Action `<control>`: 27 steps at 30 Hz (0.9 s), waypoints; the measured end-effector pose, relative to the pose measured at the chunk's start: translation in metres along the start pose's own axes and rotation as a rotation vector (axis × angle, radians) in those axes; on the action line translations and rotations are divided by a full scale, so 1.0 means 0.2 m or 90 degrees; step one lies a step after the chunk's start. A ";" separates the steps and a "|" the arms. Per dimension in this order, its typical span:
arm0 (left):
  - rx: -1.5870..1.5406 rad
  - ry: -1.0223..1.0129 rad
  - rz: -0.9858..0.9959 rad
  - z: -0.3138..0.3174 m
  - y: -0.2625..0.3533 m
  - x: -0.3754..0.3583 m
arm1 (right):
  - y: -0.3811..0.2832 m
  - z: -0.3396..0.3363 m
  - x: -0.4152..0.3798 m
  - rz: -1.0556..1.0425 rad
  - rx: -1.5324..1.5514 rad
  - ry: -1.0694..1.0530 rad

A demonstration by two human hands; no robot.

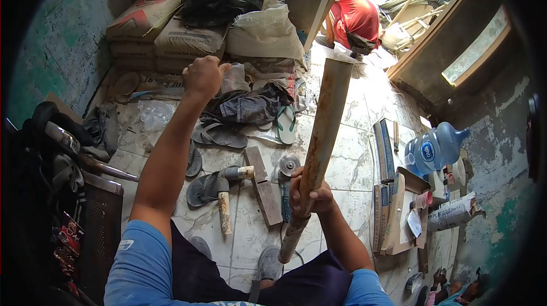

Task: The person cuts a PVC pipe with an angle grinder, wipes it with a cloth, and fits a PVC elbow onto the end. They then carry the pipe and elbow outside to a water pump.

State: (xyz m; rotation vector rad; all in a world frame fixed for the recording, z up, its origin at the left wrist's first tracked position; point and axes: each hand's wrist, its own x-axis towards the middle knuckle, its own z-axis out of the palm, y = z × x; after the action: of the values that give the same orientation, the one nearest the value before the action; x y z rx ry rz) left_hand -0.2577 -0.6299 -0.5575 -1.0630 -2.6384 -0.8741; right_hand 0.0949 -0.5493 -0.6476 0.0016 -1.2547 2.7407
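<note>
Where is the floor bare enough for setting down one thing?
Bare tiles show between the pipe in the right hand and the cardboard. It is crowded further left, with slippers, wooden blocks and pipe pieces, and around the water jug.

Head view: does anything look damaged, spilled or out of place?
The pipe in the right hand has brown stains along it, suggesting wear. Sandals lie scattered beside crumpled clothing on the tiled floor, a likely trip hazard. No spill is evident.

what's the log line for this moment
right hand: gripping long stained grey pipe | left hand: raised, off pipe | pipe: tilted over white tiled floor
</note>
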 end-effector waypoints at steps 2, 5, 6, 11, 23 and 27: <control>0.237 0.071 0.097 0.08 -0.08 -0.04 | 0.01 0.01 0.01 0.022 -0.001 -0.015; -0.514 -0.149 0.083 -0.08 0.12 -0.07 | 0.01 0.04 0.02 0.053 -0.015 0.015; -0.665 -0.254 0.088 -0.16 0.19 -0.09 | 0.02 0.03 0.04 0.056 -0.013 0.012; -0.958 -0.398 0.178 -0.19 0.44 -0.22 | 0.07 -0.01 0.08 0.044 -0.150 -0.007; -1.190 -0.453 -0.001 -0.07 0.51 -0.25 | 0.09 0.05 0.12 0.061 -0.136 0.095; -1.123 -0.393 -0.024 -0.03 0.54 -0.27 | 0.10 0.10 0.15 0.079 -0.231 0.171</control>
State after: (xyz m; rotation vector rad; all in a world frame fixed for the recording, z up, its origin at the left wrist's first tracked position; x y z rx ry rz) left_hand -0.1460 -0.6023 -0.5217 -1.5608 -1.5259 -3.4695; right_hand 0.0616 -0.5739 -0.6483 -0.4749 -1.6889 2.4559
